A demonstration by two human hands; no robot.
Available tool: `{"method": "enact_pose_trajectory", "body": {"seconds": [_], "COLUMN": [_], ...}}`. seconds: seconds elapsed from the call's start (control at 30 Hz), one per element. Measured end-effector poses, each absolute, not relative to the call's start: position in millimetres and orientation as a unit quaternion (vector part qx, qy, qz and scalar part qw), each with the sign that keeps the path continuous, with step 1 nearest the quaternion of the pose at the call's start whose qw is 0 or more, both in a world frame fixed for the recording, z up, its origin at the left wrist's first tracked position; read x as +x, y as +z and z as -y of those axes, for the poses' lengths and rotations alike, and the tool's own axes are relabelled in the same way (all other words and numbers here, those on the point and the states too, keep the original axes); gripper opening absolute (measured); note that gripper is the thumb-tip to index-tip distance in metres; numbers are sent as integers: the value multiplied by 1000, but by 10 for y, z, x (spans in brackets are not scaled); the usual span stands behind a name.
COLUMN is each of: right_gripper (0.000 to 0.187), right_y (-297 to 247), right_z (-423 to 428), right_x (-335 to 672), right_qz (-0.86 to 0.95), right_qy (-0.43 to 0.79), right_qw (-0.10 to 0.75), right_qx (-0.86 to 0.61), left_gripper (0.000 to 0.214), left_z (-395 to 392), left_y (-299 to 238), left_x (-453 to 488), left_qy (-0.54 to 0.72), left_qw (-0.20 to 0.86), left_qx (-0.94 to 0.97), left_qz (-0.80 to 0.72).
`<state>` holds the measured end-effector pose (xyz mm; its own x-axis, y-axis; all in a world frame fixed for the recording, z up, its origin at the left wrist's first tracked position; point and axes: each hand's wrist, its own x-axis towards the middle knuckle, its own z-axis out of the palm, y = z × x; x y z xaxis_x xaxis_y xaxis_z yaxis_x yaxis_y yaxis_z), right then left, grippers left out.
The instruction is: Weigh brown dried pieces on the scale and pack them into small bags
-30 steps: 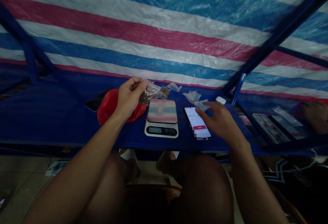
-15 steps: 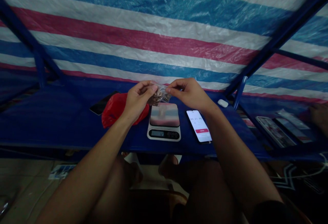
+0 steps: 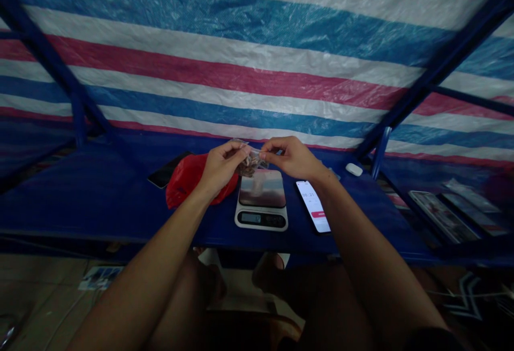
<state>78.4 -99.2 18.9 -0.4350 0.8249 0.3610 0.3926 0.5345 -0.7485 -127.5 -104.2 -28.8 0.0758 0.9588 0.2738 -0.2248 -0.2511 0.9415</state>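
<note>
Both my hands hold a small clear plastic bag [image 3: 249, 162] with brown bits inside, just above a white digital kitchen scale [image 3: 262, 201]. My left hand [image 3: 219, 167] pinches the bag's left top edge. Pinching the right top edge is my right hand [image 3: 291, 157]. The scale's platform looks bare and its display is lit. A red plastic bag [image 3: 185, 179] lies on the blue table [image 3: 100, 201] under my left wrist.
A lit phone [image 3: 314, 205] lies right of the scale, a dark phone [image 3: 166, 170] left of the red bag. A small white case [image 3: 354, 169] sits by a blue post [image 3: 379, 154]. More phones [image 3: 436, 216] lie at far right. A striped tarp hangs behind.
My right hand left the phone area and came up to grip the clear bag with my left hand. The camera view shifted, so the table sits lower in frame.
</note>
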Motion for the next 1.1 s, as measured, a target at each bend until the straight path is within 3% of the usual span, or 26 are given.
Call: {"method": "enact_pose_trajectory", "body": {"seconds": [0.27,0.77,1.1], "right_gripper": [21,31,36], "right_y": [239,268,242], "right_z": [997,952,870], "right_x": [684,708,861], "right_qz": [801,776,759], "right_qy": [271,295,244], "right_qw": [376,413,449], "right_qx": [-379,-373,-403], "left_gripper": [51,27,24], "left_z": [1028,1009,831], "left_y": [-276,-115,-9], "left_x": [-1292,-1313,-1315], "left_qy": [597,626,615], "left_qw": [466,404,381], "left_qx": [547,554,582], "left_qz": [-356,-371,-371]}}
